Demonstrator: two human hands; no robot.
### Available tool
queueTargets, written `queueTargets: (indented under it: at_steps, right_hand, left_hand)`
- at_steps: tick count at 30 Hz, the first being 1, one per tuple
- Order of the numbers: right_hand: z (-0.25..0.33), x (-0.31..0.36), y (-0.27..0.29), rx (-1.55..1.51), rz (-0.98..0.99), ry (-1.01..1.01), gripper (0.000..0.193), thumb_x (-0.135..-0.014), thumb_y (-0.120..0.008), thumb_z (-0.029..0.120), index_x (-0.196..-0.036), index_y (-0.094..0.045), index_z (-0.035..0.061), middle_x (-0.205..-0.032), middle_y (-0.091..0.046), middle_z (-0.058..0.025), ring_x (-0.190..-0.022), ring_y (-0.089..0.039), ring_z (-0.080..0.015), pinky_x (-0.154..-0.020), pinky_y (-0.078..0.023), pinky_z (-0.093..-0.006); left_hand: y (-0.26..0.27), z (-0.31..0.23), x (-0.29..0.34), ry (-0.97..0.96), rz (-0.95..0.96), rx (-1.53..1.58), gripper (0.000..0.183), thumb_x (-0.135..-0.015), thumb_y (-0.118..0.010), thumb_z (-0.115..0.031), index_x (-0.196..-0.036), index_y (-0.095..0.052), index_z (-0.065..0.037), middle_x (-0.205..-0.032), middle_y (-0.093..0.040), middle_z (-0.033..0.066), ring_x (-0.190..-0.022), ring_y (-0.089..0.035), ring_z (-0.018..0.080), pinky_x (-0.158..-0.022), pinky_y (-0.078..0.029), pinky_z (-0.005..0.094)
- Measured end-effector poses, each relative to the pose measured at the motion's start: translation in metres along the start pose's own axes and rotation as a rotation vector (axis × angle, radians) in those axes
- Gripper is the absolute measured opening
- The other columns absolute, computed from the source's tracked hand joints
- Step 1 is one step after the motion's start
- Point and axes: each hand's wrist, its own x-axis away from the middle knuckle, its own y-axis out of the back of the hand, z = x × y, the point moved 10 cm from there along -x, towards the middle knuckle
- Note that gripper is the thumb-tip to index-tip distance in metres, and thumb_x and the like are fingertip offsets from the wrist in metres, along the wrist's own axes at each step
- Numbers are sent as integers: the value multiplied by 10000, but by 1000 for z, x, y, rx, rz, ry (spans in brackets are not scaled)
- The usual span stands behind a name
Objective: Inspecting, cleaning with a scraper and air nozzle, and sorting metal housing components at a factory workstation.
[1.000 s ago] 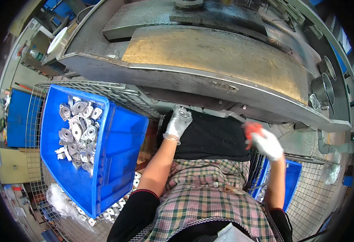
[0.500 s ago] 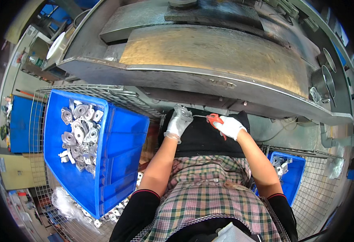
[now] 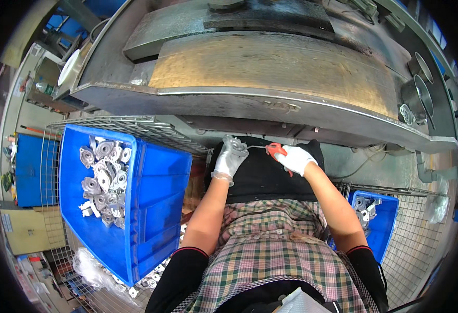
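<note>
My left hand [image 3: 228, 163], in a white glove with a clear cover over it, is closed around a small grey metal casting [image 3: 234, 143] above my lap. My right hand [image 3: 298, 160], in a white glove, grips a red-handled tool [image 3: 274, 149]. A thin metal shaft runs from its handle leftward to the casting; whether its tip touches the metal is too small to tell. Part of the red handle shows below my right fingers. A dark cloth [image 3: 263, 180] lies across my lap under both hands.
A blue bin [image 3: 158, 185] of similar castings [image 3: 104, 177] stands at left in a wire cage [image 3: 51, 172], with more castings below. Another blue bin [image 3: 384, 229] is at right. Ahead runs a metal workbench edge [image 3: 270, 99], with metal cups [image 3: 417, 99] at its right end.
The whole view has shifted slightly. My right hand and the red-handled tool sit a little farther up and left; my left hand keeps its hold on the casting.
</note>
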Motion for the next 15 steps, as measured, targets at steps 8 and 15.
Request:
queueTargets:
  at_steps: [8, 15]
  right_hand:
    - [0, -13, -2, 35, -58, 71, 514, -949, -485, 522, -1051, -640, 42, -927, -714, -202, -861, -693, -381, -810, -523, -453]
    - [17, 5, 1, -151, 11, 51, 507, -951, -497, 516, -984, -634, 30, -807, -704, -164, -813, -683, -373, -796, -514, -441]
  left_hand:
    - [5, 0, 0, -4, -47, -22, 344, -930, -665, -489, -1088, -601, -190, -1058, -611, 23, -1067, -586, 261, -922, -489, 472]
    - [7, 23, -8, 203, -22, 546, 259, -999, -590, -415, -1047, -588, -161, -1001, -578, 14, -990, -547, 215, -974, -450, 427]
